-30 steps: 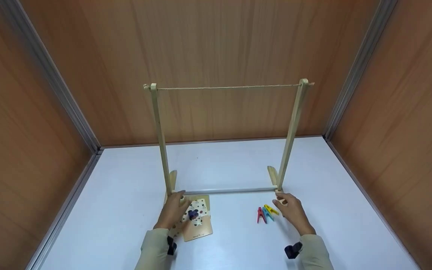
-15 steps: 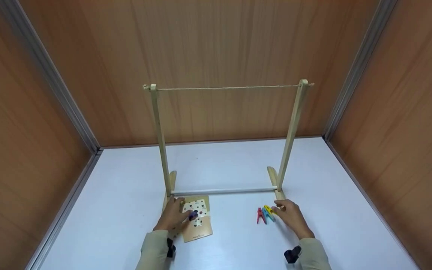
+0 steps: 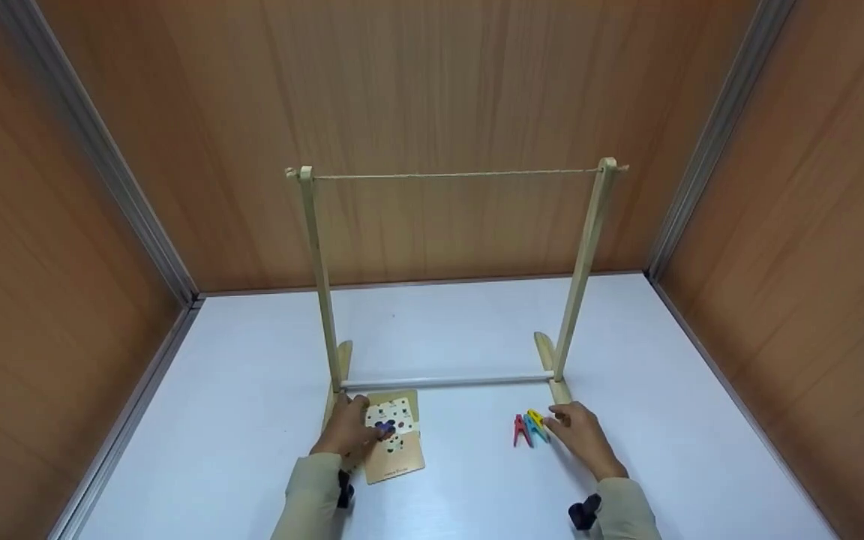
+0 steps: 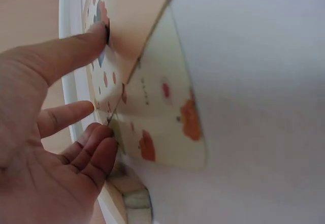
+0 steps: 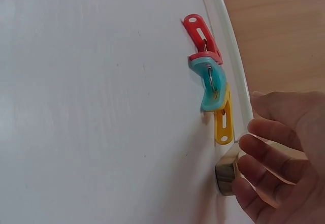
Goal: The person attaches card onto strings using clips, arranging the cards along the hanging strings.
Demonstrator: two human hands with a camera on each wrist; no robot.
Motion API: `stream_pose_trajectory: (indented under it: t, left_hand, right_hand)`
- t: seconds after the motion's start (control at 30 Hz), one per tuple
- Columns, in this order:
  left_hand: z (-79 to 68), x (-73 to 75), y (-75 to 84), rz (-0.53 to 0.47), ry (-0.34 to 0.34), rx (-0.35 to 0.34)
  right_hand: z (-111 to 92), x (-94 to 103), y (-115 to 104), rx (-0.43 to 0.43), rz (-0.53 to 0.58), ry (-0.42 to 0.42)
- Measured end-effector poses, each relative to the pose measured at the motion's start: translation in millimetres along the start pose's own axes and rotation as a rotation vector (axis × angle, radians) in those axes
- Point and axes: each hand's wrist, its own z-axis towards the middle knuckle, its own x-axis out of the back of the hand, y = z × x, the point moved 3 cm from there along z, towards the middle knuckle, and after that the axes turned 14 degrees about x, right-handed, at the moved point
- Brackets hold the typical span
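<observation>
Small stacked cards [image 3: 396,465] with dotted and floral prints lie at the front left. My left hand [image 3: 343,429] reaches over their left side, its thumb touching the printed picture on the upper card. In the left wrist view the other fingers [image 4: 104,155] are loosely bent near the card's edge, and a lower card [image 4: 170,102] with orange shapes sticks out. My right hand [image 3: 583,436] hovers with relaxed fingers beside a red clothespin [image 3: 520,433], a blue clothespin [image 3: 538,430] and a yellow clothespin [image 3: 535,417]. In the right wrist view a gap separates its fingertips from the yellow one.
A wooden stand rises behind both hands, with a left post [image 3: 318,270], a right post [image 3: 584,270] and a string [image 3: 439,175] tied across their tops. Its low white rod [image 3: 454,382] runs just behind the cards. Wood-grain panels [image 3: 439,90] enclose the white table [image 3: 462,480].
My right hand has come down from the stand's right foot toward the clothespins. On the left, the thumb has moved onto the card's picture while the fingers shifted slightly down from the post.
</observation>
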Motion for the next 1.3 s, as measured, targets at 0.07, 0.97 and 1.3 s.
stream_pose_trajectory:
  t: [0.07, 0.97, 1.3]
  left_hand:
    - [0.2, -0.1, 1.6, 0.0, -0.001, 0.008]
    - [-0.2, 1.5, 2.4, -0.014, 0.002, 0.014]
    - [-3.1, -0.8, 2.3, -0.035, -0.011, 0.034]
  right_hand:
    - [-0.6, 0.1, 0.7, -0.02, 0.002, -0.004]
    - [-2.6, -6.6, 2.3, -0.022, -0.01, -0.04]
    - [-1.6, -8.0, 1.0, -0.075, -0.071, -0.115]
